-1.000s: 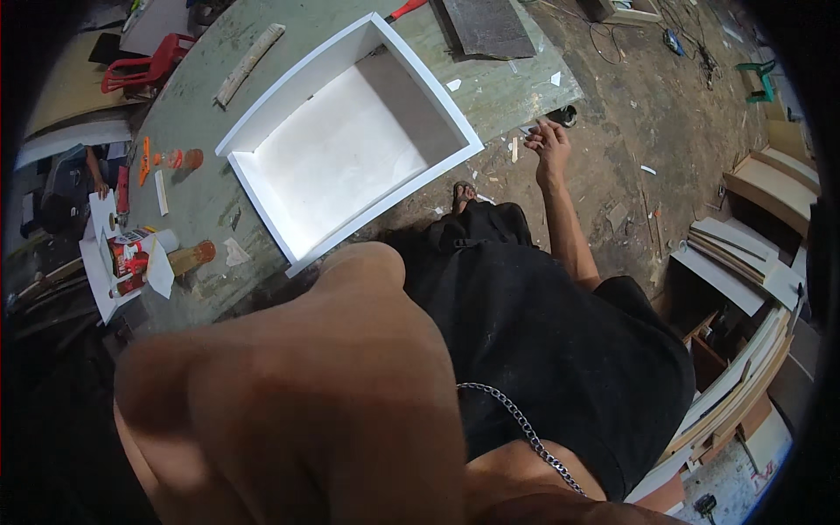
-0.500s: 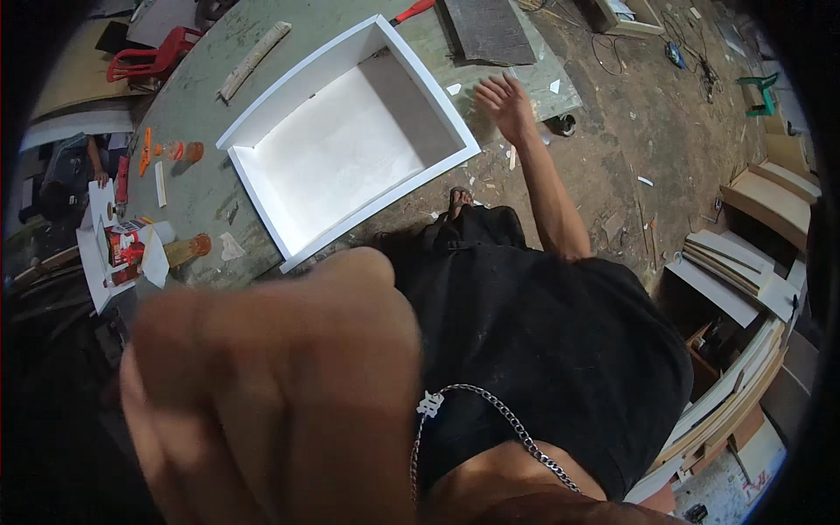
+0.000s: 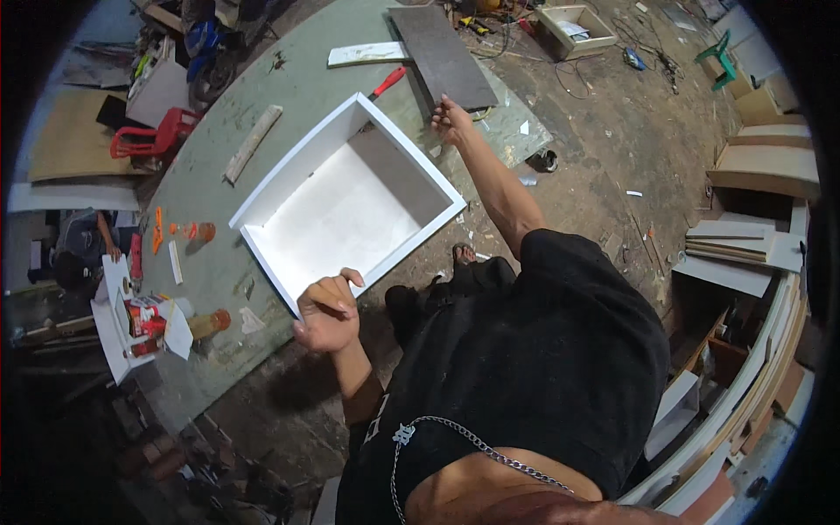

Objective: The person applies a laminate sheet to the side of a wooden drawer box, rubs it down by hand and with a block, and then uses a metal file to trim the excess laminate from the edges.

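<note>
A white, open-topped wooden box like a drawer (image 3: 346, 214) lies on the green-grey worktable, its pale inside facing up. My left hand (image 3: 328, 313) is over the box's near left corner, fingers loosely bent and apart, holding nothing. My right hand (image 3: 451, 122) is stretched out beyond the box's right side. Its partly bent fingers are at the near end of a dark flat board (image 3: 444, 61); whether they touch it I cannot tell. Between the box and that board lies a red-handled tool (image 3: 388, 81). A white strip (image 3: 367, 54) sits beside the board.
On the worktable (image 3: 206, 289) are a pale wooden strip (image 3: 254, 144), an orange tool (image 3: 157, 230) and bottles (image 3: 208, 324) near the left edge. A red plastic chair (image 3: 157, 131) stands beyond. Another person (image 3: 83, 241) is at far left. Stacked boards (image 3: 735, 254) line the right; cables and scraps litter the floor.
My left hand, large and blurred close to the camera before, has come down to the box's near corner. My right hand has reached to the dark board's near end. The view has shifted.
</note>
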Demonstrator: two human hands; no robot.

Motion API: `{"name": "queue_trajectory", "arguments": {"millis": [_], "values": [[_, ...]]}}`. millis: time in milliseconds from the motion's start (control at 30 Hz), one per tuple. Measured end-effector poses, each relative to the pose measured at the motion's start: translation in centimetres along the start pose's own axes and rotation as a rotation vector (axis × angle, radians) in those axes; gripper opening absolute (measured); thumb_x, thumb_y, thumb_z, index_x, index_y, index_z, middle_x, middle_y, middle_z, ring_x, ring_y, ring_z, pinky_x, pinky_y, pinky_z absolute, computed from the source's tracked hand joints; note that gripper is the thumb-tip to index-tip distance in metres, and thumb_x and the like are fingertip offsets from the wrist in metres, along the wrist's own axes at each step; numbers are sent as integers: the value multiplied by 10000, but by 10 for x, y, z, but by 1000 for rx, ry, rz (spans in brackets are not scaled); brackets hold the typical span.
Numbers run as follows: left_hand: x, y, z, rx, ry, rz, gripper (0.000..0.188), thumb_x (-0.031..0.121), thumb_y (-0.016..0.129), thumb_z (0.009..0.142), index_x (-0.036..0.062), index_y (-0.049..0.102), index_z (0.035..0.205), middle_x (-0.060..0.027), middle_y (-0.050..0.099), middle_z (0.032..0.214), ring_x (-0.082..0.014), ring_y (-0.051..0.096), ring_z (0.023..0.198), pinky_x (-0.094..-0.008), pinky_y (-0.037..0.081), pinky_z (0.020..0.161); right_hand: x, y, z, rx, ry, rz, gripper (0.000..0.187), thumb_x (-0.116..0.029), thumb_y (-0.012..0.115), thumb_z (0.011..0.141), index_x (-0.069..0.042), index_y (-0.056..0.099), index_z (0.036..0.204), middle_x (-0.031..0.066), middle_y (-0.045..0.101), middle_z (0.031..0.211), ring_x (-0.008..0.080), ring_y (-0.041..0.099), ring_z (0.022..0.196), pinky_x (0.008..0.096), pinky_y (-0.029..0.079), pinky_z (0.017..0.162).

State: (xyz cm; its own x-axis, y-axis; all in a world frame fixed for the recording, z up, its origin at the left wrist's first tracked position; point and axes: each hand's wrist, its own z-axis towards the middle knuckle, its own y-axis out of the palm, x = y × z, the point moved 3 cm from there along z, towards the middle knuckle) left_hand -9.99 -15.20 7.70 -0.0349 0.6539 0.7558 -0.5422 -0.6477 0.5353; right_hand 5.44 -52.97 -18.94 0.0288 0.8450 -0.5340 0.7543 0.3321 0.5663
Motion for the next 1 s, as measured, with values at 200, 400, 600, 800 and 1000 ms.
{"name": "queue_trajectory", "arguments": {"millis": [200,400,600,800,1000], "values": [[-15,3,-10,-50,-63,-109,572,563,483,868,22,555,696,-63,473,545,-155,408,470,-431,402,723,-32,-40,30,89,5,18,489,-326,627,886,31,428,1154,204,543,920,284,584,703,477,534,793],[-5,-18,-34,65,-53,-79,539,528,476,886,30,552,696,-51,454,536,-152,413,470,-417,408,711,-15,-23,11,147,24,126,647,-335,594,902,125,321,1265,288,516,1092,354,620,871,514,555,818],[0,-18,-59,173,-17,-16,548,540,412,917,53,509,684,-49,439,538,-147,392,471,-407,396,708,-17,-16,30,210,5,95,500,-385,558,933,44,429,1154,176,556,992,350,611,947,497,562,751],[-4,-9,-70,187,-10,63,535,537,473,875,39,528,687,-49,445,536,-152,413,464,-410,407,713,0,-1,34,252,-104,259,311,-166,543,940,87,440,1088,203,590,912,356,666,699,438,605,583],[-19,-6,-72,121,-5,33,497,488,478,882,18,559,742,-72,497,594,-172,473,504,-422,431,717,-19,-1,37,294,-227,527,281,-11,517,906,88,392,1138,218,577,964,385,680,713,429,629,592]]}}
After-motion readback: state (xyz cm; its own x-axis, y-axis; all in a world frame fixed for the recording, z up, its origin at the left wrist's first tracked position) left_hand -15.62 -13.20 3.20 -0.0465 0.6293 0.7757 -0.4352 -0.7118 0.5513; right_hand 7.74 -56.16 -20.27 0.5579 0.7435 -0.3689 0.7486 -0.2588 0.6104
